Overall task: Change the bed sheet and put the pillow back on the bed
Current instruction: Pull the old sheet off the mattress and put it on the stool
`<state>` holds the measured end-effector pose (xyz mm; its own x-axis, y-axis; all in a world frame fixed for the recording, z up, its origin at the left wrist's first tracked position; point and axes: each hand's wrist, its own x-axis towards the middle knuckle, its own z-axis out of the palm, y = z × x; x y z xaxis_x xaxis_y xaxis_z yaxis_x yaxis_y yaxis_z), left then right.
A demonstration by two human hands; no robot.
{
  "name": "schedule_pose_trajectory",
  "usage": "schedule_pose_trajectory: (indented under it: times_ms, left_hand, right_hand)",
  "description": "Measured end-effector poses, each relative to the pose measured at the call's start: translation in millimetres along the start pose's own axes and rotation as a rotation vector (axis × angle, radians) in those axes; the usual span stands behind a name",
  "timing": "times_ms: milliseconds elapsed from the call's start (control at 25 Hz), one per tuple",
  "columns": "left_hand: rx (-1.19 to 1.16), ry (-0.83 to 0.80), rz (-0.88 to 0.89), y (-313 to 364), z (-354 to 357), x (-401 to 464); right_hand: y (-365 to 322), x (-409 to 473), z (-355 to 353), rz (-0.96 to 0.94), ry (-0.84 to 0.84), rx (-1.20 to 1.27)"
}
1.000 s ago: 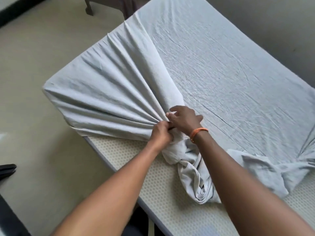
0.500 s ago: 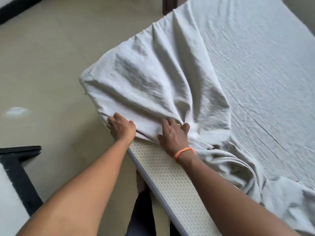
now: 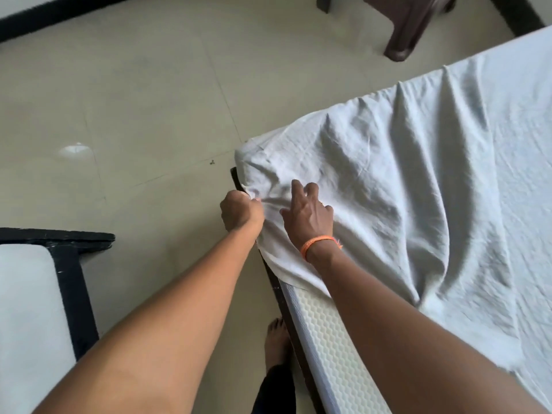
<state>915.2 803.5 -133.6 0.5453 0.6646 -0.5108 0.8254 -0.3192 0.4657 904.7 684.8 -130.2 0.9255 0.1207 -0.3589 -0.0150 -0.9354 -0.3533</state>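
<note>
Bed sheet [image 3: 403, 189], now drawn over the mattress [image 3: 325, 333] corner: left hand [image 3: 241, 211] fisted gripping its edge, right hand [image 3: 309, 212] spread, pressing; tucking remains.

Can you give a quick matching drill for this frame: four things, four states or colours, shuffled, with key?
Things:
1. left hand
2. right hand
3. wristband
4. mattress

States:
A. orange
B. bare, honeycomb-patterned side exposed
C. gripping the bed sheet at the corner
D. fingers spread, pressing on the sheet

Pairs: 1-C, 2-D, 3-A, 4-B
</note>
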Motion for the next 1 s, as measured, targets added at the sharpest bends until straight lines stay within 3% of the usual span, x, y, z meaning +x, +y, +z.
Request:
schedule_pose_trajectory:
  times_ms: [120,160,240,280,320,440,640,720,840,880,1000]
  left_hand:
    - [-0.007,0.039,0.454,19.6,-21.5,-32.3]
    - [-0.058,-0.005,0.621,28.0,-24.7,-47.0]
    - [-0.116,-0.184,0.813,42.5,-19.6,-76.4]
    - [-0.083,-0.272,0.851,45.1,-13.1,-88.5]
    - [-0.031,-0.343,0.883,45.3,-5.2,-99.2]
    - [0.046,-0.547,0.902,39.9,21.8,-127.5]
    - [0.103,-0.775,1.089,40.8,62.3,-209.8]
    - [0.035,-0.834,1.017,41.2,74.7,-236.0]
    - [-0.07,-0.514,0.608,55.9,91.0,-246.7]
    - [-0.022,-0.498,0.444,57.3,97.2,-243.8]
    - [-0.044,-0.86,0.148,50.3,135.6,-269.0]
  right_hand:
    - [-11.1,16.1,-8.1,0.143,0.061,0.373]
    - [-10.1,20.9,-18.3,0.249,0.038,0.683]
    - [9.0,24.8,-43.0,0.398,-0.185,1.414]
    - [26.9,22.9,-53.2,0.42,-0.266,1.575]
    - [45.7,16.6,-65.9,0.399,-0.304,1.56]
    - [101.7,-14.1,-87.3,0.303,-0.137,1.171]
    - [180.9,-102.6,-103.4,0.405,0.062,1.48]
    - [220.8,-148.8,-106.8,0.476,0.167,1.508]
    - [274.7,-215.0,-108.1,0.532,0.251,1.45]
    - [285.7,-234.3,-106.5,0.535,0.242,1.431]
    - [324.5,-309.9,-98.6,0.601,0.256,1.359]
